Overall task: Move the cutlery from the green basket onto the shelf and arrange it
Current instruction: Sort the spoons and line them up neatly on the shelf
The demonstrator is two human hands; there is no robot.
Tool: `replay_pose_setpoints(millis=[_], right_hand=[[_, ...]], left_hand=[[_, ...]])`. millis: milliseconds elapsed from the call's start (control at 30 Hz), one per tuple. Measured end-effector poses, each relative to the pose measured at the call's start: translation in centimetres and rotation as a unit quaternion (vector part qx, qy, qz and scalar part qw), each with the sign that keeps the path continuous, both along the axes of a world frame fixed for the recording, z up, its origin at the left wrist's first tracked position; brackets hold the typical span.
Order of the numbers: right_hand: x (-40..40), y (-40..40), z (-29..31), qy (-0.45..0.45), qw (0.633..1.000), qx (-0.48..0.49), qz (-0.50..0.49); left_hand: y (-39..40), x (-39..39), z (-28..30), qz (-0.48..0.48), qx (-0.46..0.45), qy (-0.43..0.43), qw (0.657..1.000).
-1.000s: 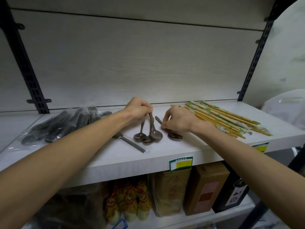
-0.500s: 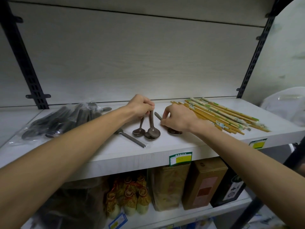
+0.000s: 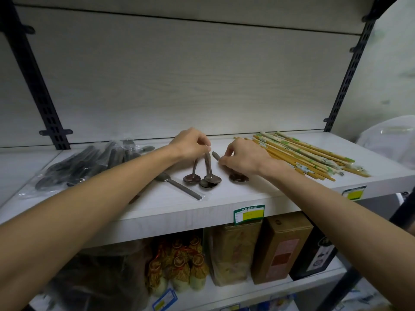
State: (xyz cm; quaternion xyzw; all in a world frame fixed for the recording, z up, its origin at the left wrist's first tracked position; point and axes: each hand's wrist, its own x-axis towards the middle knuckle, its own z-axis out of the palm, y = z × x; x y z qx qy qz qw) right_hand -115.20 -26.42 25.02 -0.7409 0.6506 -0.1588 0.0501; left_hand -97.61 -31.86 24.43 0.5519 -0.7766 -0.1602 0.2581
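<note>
Left hand [image 3: 190, 142] pinches spoon handles [image 3: 207, 163] upright, right hand [image 3: 243, 159] pinches another spoon [image 3: 238, 177] — lower handles slowly, bowls aligned, just left of chopsticks [image 3: 303, 157].

A white wood-grain shelf [image 3: 224, 205] is shown. Laid directly on it, from left to right, are a clear bag of dark cutlery [image 3: 89, 162], a wrapped knife [image 3: 182, 188], spoons [image 3: 203, 178] whose bowls rest on the board, and wrapped chopsticks [image 3: 301, 157].
</note>
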Motion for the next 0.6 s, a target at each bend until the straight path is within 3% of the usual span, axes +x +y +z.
replay_pose_setpoints(millis=[100,200,300,600], right_hand=[[0.5,0.3,0.2,-0.006,0.999,-0.051,-0.012],[1.6,0.6,0.5,-0.019,0.997,-0.079,0.008],[2.8,1.0,0.7,0.052,0.993,-0.103,0.033],[4.0,2.0,1.5,0.098,0.994,0.01,0.044]], left_hand=[[0.4,1.3,1.2,0.018,-0.023,-0.032,0.999],[1.2,2.9,1.8,0.018,0.031,-0.091,0.995],[2.5,3.8,1.8,0.024,0.04,-0.162,0.986],[5.1,3.5,2.4,-0.002,0.075,-0.189,0.979]])
